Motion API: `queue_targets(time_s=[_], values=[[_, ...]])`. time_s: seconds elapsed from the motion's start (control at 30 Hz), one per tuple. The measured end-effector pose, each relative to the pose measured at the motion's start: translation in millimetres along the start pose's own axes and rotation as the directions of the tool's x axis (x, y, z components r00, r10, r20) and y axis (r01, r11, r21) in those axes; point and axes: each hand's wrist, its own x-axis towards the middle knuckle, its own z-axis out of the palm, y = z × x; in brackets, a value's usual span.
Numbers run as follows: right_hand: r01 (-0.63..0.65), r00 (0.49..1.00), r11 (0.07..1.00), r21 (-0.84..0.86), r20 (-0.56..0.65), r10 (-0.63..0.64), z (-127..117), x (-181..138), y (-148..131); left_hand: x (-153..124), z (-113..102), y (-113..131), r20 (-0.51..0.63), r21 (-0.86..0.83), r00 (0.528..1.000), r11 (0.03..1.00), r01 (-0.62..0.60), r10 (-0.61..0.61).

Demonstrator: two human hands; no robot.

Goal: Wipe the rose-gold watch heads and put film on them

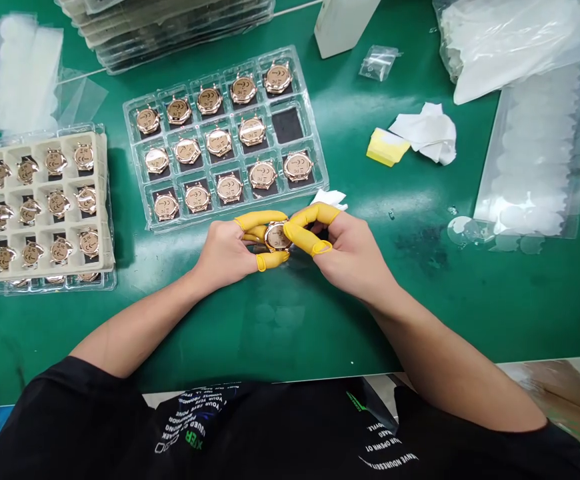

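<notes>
Left hand (225, 255) and right hand (350, 257), in yellow finger cots (260, 220), grip a rose-gold watch case (277, 237) by its rim, beside a clear tray (315, 133).

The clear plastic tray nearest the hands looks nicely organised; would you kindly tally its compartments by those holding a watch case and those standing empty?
In the clear plastic tray:
Rose-gold watch cases: 14
Empty compartments: 1
Total: 15
</notes>
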Motion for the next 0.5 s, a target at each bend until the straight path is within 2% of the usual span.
queue_targets(time_s=[0.2, 0.5], values=[[-0.073, 0.997, 0.996, 0.059, -0.010, 0.073, 3.3, -0.7, -4.1, 0.0, 1.1, -0.4, -0.011, -0.002, 1.000, 1.000, -0.008, 0.008], [-0.068, 0.997, 0.996, 0.055, -0.034, 0.069, 5.7, -1.6, 0.7, -1.3, 1.9, -0.2, -0.008, 0.011, 1.000, 1.000, -0.012, 0.012]])
